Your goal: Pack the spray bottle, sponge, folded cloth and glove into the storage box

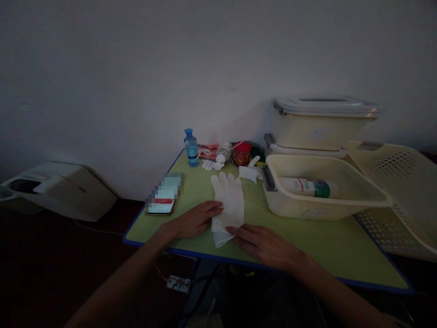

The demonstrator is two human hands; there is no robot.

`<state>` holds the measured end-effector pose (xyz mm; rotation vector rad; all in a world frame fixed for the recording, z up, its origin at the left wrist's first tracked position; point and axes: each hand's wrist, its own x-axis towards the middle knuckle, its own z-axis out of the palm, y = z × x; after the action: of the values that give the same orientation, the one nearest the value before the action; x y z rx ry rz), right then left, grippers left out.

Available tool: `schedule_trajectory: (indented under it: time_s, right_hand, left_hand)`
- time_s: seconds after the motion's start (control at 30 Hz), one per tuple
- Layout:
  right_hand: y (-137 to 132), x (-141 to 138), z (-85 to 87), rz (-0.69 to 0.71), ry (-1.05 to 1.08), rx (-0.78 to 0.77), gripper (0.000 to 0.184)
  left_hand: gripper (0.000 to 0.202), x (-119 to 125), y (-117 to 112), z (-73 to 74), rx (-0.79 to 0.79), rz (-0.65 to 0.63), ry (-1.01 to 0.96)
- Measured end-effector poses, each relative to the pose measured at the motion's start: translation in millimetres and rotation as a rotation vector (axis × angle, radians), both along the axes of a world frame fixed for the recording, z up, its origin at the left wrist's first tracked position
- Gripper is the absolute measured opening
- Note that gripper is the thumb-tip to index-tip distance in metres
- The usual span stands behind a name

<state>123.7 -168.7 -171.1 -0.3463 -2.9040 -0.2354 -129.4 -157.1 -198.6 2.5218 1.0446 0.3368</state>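
Observation:
A white glove (229,200) lies flat on the green tabletop, its fingers pointing away from me. My left hand (196,219) rests along the glove's left edge, fingers stretched out and their tips on its palm. At the creased cuff, my right hand (261,243) has its fingertips closed on the material from the right side. The thumb of that hand is mostly hidden.
A cream bin (327,210) holding a white-and-green can (305,187) stands right, before stacked lidded boxes (324,130) and a perforated basket (406,191). A phone (165,193) lies left. Behind are a blue bottle (191,150), a red jar (241,154) and another white glove (208,164).

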Motion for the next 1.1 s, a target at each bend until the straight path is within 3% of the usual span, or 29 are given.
schedule_trajectory:
  time_s: [0.17, 0.33, 0.5, 0.67, 0.9, 1.0, 1.1]
  right_hand:
    - [-10, -2, 7.3, -0.071, 0.108, -0.112, 0.032]
    - [-27, -2, 15.3, -0.062, 0.149, -0.161, 0.035]
    - [-43, 0, 25.9, -0.071, 0.165, -0.296, 0.036]
    - [-48, 2, 33.1, -0.090, 0.170, -0.322, 0.034]
    - [-40, 2, 49.0, -0.092, 0.164, -0.262, 0.036]
    - [-30, 3, 56.6, -0.118, 0.168, -0.244, 0.034]
    - [-15, 3, 62.3, -0.119, 0.162, -0.114, 0.031]
  left_hand:
    - [0.070, 4, -8, 1.2, 0.009, 0.038, 0.002]
    - [0.047, 15, -23, -4.6, 0.104, 0.112, -0.063]
    - [0.039, 23, -40, -10.4, 0.176, 0.144, -0.170]
    - [0.023, 24, -41, -8.8, 0.228, 0.145, -0.250]
    - [0.025, 23, -36, -4.8, 0.208, 0.119, -0.207]
    - [0.021, 23, -32, 1.4, 0.114, 0.182, -0.158]
    - [0.019, 23, -23, 10.0, -0.014, 0.243, -0.094]
